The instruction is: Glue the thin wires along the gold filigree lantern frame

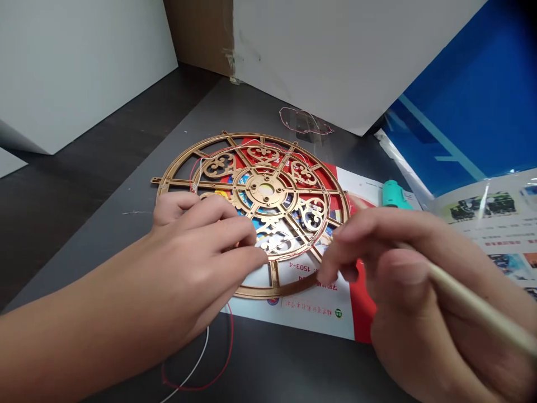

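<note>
A golden-brown openwork wheel (264, 173) with spokes, a round hub and scrolled ornaments lies flat on a printed sheet. Thin red and white wires run around its inner ring. My left hand (205, 246) rests on the near left part of the wheel with bent fingers pressed onto it; the fingertips are partly hidden. In my right hand (423, 296), at the wheel's near right edge, is a pale slender stick (465, 299), held between thumb and fingers. The stick's tip is hidden behind the fingers. Loose red and white wire (230, 336) trails below my left hand.
Under the wheel lies a red and white printed sheet (302, 319). A teal object (393, 194) sits to the right, beside an open booklet (482, 215). Farther back is a coil of thin wire (306, 121). White panels (335, 56) and a blue surface (470, 106) border the dark table.
</note>
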### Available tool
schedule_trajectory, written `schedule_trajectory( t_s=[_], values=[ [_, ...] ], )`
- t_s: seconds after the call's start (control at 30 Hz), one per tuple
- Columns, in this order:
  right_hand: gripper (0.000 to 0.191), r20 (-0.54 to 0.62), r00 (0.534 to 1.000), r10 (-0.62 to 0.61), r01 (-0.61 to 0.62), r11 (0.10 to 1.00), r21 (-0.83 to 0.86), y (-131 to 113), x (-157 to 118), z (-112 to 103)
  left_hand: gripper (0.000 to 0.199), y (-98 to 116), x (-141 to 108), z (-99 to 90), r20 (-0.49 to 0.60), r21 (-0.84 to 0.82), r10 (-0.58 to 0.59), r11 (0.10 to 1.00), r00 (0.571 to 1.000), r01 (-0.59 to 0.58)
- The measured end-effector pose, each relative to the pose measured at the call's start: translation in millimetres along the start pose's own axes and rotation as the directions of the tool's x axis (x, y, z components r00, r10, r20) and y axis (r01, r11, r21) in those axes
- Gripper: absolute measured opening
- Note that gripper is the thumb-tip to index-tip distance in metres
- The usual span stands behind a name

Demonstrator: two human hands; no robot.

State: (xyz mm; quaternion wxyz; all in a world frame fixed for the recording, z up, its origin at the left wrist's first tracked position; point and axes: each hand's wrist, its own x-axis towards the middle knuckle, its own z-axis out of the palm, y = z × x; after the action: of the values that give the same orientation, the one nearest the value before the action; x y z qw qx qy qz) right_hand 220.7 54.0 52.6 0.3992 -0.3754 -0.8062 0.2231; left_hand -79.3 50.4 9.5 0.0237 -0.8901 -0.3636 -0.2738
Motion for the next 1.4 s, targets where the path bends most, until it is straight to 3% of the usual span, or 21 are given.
schedule_trajectory(
  t_s=[0.13,0.2,0.3,0.43,0.77,1.17,1.4],
  values=[
    [0.05,-0.09,0.994,0.06,-0.063,0.998,-0.026,-1.8,-5.6,5.4,0.031,0.7,5.8,-6.8,0.037,0.02,0.04,0.999,0.999,-0.041],
    [0.037,-0.073,0.995,0.074,-0.072,0.997,0.037,-1.5,-0.3,7.4,0.029,0.6,7.3,-7.1,0.034,0.015,0.035,0.999,0.999,-0.036],
    [0.011,0.048,0.997,0.054,-0.062,0.983,0.174,2.1,11.6,8.8,0.029,-0.3,7.5,-5.1,0.04,-0.012,0.035,0.999,0.999,-0.035],
    [0.023,0.149,0.989,-0.006,-0.018,0.987,0.159,9.9,17.7,11.1,0.033,-1.5,5.8,-4.8,0.047,-0.017,0.032,0.999,0.998,-0.031],
    [0.042,0.198,0.98,0.027,-0.062,0.983,0.173,17.8,16.6,18.6,0.027,-4.4,6.5,-1.6,0.036,-0.011,0.036,0.999,0.999,-0.036],
    [0.041,0.21,0.978,-0.011,-0.014,0.993,0.115,14.7,19.1,22.5,0.025,-2.0,6.8,-0.2,0.004,-0.01,0.032,0.999,0.999,-0.032],
    [0.044,0.19,0.981,0.043,-0.092,0.962,0.257,13.1,15.3,25.1,0.027,0.0,6.9,6.1,-0.002,-0.035,-0.002,0.999,1.0,0.002]
  ],
)
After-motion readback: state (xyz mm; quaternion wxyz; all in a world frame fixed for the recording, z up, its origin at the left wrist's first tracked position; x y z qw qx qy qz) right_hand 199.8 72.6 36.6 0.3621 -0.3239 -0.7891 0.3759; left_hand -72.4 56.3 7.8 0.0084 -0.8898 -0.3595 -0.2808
